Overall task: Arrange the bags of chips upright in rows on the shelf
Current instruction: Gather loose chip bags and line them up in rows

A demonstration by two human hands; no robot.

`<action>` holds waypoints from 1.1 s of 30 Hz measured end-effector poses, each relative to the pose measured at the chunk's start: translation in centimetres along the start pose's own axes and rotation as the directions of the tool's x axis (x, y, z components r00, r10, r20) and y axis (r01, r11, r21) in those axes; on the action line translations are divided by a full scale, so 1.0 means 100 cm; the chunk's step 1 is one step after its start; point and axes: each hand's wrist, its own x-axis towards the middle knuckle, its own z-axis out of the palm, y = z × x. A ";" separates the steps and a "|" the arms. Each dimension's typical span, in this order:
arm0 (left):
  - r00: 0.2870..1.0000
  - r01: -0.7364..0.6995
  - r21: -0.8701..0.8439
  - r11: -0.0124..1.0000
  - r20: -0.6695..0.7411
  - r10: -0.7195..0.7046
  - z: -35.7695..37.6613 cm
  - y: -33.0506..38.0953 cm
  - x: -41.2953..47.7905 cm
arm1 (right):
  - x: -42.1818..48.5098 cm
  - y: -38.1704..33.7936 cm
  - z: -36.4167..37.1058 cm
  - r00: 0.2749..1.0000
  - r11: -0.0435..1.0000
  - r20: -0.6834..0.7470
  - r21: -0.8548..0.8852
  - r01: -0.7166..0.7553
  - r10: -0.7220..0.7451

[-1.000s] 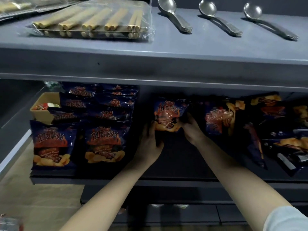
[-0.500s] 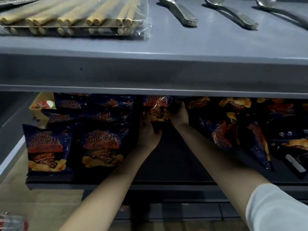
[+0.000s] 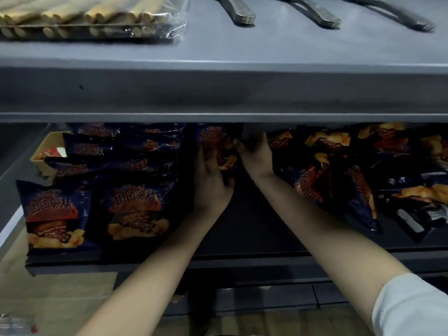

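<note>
A dark blue chip bag (image 3: 215, 144) stands upright far back in the middle of the dark lower shelf (image 3: 242, 234). My left hand (image 3: 211, 180) holds its left side and my right hand (image 3: 254, 156) holds its right side. The upper shelf's edge hides the bag's top. Two rows of upright bags (image 3: 135, 209) fill the shelf's left part. A jumbled heap of the same bags (image 3: 339, 170) lies on the right.
A grey upper shelf (image 3: 242, 93) overhangs, carrying a clear pack of wafer rolls (image 3: 92, 18) and three metal spoons (image 3: 237, 10). A tan box (image 3: 48, 154) sits at the back left behind the rows. Tan floor shows at lower left.
Both hands have carried the bag deeper toward the back of the shelf and slightly left. The camera has dipped, so the upper shelf hides more of the bag.
</note>
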 end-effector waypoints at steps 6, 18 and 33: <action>0.993 -0.114 -0.096 0.989 0.004 0.115 0.003 0.039 -0.004 | -0.025 -0.019 -0.047 0.939 0.940 -0.064 -0.068 0.333 -0.337; 0.840 0.482 -0.557 0.676 0.514 -0.175 0.063 0.093 -0.007 | -0.077 0.028 -0.173 0.993 0.990 -0.064 0.096 0.103 -0.097; 0.947 0.274 -0.588 0.761 0.301 -0.108 0.025 0.112 -0.005 | -0.109 0.041 -0.209 0.996 0.978 0.001 0.187 0.092 -0.093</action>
